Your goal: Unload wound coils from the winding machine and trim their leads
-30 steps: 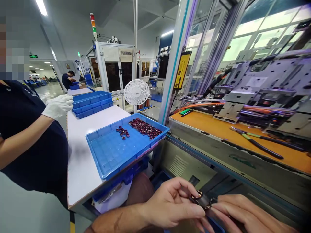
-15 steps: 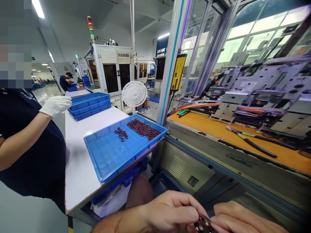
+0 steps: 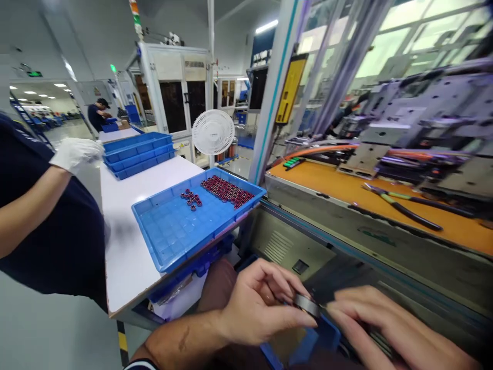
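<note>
Low in the head view, my left hand [image 3: 265, 306] grips a small ring-shaped metal part [image 3: 307, 305] between thumb and fingers. The part has a grey band around its side and a darker edge. Just to the right of it, my right hand [image 3: 385, 324] is pinched, its thumb and fingertips close to the ring. A thin thing may be between those fingertips, too blurred to name. Several small round dark-red parts [image 3: 227, 191] lie in rows in a shallow blue tray [image 3: 169, 239], with a looser cluster [image 3: 191, 199] beside them.
The tray rests on a white table [image 3: 123, 257]. Stacked blue trays [image 3: 138, 154] stand behind it, near a co-worker's white-gloved hand [image 3: 77, 154]. A white fan [image 3: 213, 132] is beyond. Pliers [image 3: 404, 205] lie on the orange machine bed at right. Below my hands is a blue bin [image 3: 329, 334].
My view has tilted down a little, so my hands appear higher. The ring-shaped part has turned, now showing its grey side. My right fingertips have drawn slightly away from it.
</note>
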Available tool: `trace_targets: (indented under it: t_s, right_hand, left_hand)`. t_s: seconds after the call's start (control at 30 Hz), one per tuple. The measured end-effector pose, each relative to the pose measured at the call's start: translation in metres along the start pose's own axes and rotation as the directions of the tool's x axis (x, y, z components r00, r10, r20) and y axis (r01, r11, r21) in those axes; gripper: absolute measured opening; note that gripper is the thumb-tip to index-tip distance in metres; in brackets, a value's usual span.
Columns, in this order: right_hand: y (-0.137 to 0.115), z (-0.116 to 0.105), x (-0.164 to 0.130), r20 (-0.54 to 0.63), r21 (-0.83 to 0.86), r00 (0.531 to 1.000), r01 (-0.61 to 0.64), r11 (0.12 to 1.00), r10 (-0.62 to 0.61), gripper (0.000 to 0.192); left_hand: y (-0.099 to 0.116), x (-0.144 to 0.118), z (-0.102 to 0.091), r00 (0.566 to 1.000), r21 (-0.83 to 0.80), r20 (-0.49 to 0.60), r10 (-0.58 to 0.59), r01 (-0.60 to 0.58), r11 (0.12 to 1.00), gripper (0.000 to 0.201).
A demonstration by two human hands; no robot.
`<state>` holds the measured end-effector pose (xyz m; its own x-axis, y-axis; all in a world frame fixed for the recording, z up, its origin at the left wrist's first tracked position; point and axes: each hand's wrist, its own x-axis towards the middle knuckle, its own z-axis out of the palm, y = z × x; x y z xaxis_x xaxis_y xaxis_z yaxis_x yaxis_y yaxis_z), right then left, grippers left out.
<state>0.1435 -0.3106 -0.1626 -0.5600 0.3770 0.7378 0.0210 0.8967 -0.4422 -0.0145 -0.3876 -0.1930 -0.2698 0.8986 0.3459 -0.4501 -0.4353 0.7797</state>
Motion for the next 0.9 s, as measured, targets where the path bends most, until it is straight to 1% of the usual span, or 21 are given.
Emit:
trace_targets:
  t_s: [0.03,0.1,0.13,0.17,0.2,0.27,0.3,0.33,0.37,0.43,0.57,0.63,0.73,0.8,0.83,0.87,0.9]
  right_hand:
    - [-0.006,-0.001,0.003,-0.011,0.010,0.999,-0.034,0.999,0.034,0.007]
    - [-0.017,-0.001,0.009,-0.037,0.087,0.986,-0.159,0.983,0.163,0.011]
    - [-0.021,0.001,0.012,-0.035,0.155,0.966,-0.249,0.956,0.257,0.013]
    - [-0.022,0.003,0.016,-0.017,0.239,0.933,-0.344,0.908,0.358,0.016]
    - [-0.021,0.005,0.018,0.036,0.331,0.888,-0.444,0.833,0.459,0.018]
    - [-0.016,0.008,0.020,0.195,0.499,0.767,-0.614,0.612,0.611,0.025]
    - [-0.014,0.009,0.019,0.276,0.558,0.710,-0.667,0.494,0.648,0.029]
    - [-0.012,0.009,0.018,0.342,0.596,0.665,-0.700,0.394,0.664,0.034]
    - [-0.010,0.009,0.017,0.387,0.619,0.637,-0.715,0.324,0.667,0.039]
    - [-0.008,0.009,0.015,0.440,0.635,0.613,-0.729,0.255,0.656,0.044]
    - [-0.002,0.010,0.012,0.522,0.652,0.592,-0.741,0.160,0.613,0.046]
    - [0.001,0.012,0.011,0.547,0.681,0.616,-0.721,0.126,0.567,0.046]
    - [0.004,0.018,0.007,0.546,0.729,0.677,-0.674,0.118,0.493,0.042]
    - [0.004,0.022,0.004,0.507,0.760,0.709,-0.636,0.133,0.490,0.040]
    - [0.004,0.024,0.003,0.468,0.779,0.728,-0.608,0.156,0.501,0.039]
    - [0.004,0.025,0.002,0.411,0.794,0.753,-0.572,0.205,0.514,0.038]
    - [0.005,0.026,0.002,0.330,0.797,0.786,-0.528,0.292,0.523,0.036]
  left_hand:
    - [0.005,0.000,0.001,1.000,0.060,-0.007,0.008,-0.008,0.998,0.033]
    - [0.013,0.001,0.001,1.000,0.202,0.010,0.028,-0.030,0.979,0.027]
    - [0.015,0.004,-0.001,0.997,0.277,0.036,0.061,-0.069,0.958,0.025]
    - [0.016,0.008,-0.005,0.994,0.334,0.052,0.095,-0.108,0.936,0.024]
    - [0.015,0.012,-0.008,0.990,0.357,0.062,0.124,-0.138,0.924,0.025]
    - [0.011,0.020,-0.015,0.990,0.349,0.086,0.116,-0.139,0.927,0.029]
    - [0.009,0.022,-0.018,0.991,0.327,0.097,0.096,-0.123,0.937,0.030]
    - [0.008,0.023,-0.019,0.991,0.302,0.112,0.072,-0.103,0.948,0.031]
    - [0.006,0.024,-0.020,0.991,0.278,0.126,0.050,-0.084,0.957,0.031]
    - [0.005,0.024,-0.021,0.989,0.240,0.145,0.024,-0.059,0.969,0.029]
    - [0.004,0.025,-0.022,0.990,0.225,0.136,0.026,-0.057,0.973,0.028]
    - [0.003,0.026,-0.022,0.991,0.232,0.133,0.030,-0.060,0.971,0.027]
    - [0.003,0.026,-0.020,0.990,0.236,0.140,0.016,-0.049,0.971,0.026]
    - [0.003,0.028,-0.019,0.990,0.216,0.140,-0.007,-0.024,0.976,0.020]
    - [0.002,0.030,-0.018,0.992,0.193,0.126,-0.020,-0.005,0.981,0.016]
    - [0.001,0.033,-0.018,0.995,0.166,0.093,-0.035,0.019,0.986,0.011]
    - [-0.001,0.035,-0.019,0.998,0.139,0.037,-0.059,0.053,0.989,0.010]
